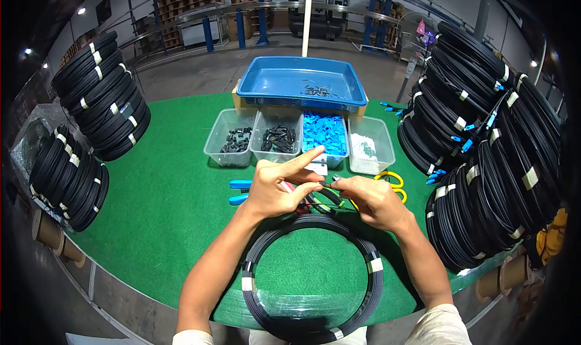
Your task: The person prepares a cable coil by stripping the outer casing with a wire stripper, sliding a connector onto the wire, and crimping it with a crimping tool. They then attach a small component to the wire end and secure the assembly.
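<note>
My left hand (280,186) has thumb and fingers pinched on a small black part (325,185), index finger extended; my right hand (373,198) pinches its other end. Part sits above the table (163,224), just beyond the coil (374,286); blue-handled tool (240,184) near left hand, yellow-handled scissors (396,179) beside right, bin of blue pieces (325,130) farther off.

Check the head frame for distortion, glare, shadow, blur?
Head view: wide-angle bowing curves the green table, corners fall to black. Head view: ceiling lights glare; glossy film shines at the near edge; dark shadow right of the black cable coil. Head view: no obvious motion blur on the fingers, but the small dark piece is too small to identify.
</note>
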The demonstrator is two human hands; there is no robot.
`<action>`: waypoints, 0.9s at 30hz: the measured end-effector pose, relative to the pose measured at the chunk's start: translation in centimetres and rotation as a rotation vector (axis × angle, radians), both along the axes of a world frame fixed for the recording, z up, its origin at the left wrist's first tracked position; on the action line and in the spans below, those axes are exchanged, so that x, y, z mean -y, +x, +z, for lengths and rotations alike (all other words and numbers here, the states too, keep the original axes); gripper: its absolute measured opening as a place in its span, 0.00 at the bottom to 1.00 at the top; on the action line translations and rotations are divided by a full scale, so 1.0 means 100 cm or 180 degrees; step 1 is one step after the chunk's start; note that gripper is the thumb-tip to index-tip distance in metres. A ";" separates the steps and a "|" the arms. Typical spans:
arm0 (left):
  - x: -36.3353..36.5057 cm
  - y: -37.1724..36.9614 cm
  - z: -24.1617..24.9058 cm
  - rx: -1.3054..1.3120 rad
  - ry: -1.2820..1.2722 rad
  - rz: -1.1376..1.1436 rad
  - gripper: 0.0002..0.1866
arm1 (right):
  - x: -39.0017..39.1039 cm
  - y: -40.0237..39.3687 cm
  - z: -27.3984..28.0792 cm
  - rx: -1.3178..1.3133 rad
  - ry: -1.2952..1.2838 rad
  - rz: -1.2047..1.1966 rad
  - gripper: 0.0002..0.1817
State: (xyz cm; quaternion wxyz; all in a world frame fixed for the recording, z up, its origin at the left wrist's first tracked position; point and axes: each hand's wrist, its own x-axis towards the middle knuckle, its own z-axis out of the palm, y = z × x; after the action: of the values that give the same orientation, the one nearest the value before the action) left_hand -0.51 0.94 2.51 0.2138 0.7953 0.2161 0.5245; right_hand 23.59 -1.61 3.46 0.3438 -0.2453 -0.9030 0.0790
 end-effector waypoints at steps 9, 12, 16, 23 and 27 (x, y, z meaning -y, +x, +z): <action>0.001 -0.001 -0.001 0.0042 -0.0260 -0.0102 0.35 | -0.001 0.002 -0.002 0.0053 -0.0220 0.0123 0.31; 0.002 0.000 -0.004 0.0065 -0.0353 -0.0133 0.34 | -0.001 0.003 -0.002 0.0089 -0.0315 0.0166 0.30; 0.000 -0.001 -0.009 -0.0007 -0.0261 -0.0203 0.32 | -0.002 0.001 -0.001 0.0032 -0.0387 0.0283 0.26; 0.009 0.002 0.002 -0.0149 -0.0510 -0.0264 0.30 | 0.004 0.004 0.010 0.0016 -0.0763 0.0396 0.18; 0.004 0.003 -0.005 0.0149 -0.0982 -0.0307 0.33 | -0.004 0.005 0.001 -0.0200 -0.0434 0.0394 0.18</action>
State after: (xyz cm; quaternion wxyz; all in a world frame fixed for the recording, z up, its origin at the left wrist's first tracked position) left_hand -0.20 0.54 2.03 0.3633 0.7500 0.2506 0.4926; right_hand 24.04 -1.21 3.60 0.3488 -0.2093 -0.8977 0.1690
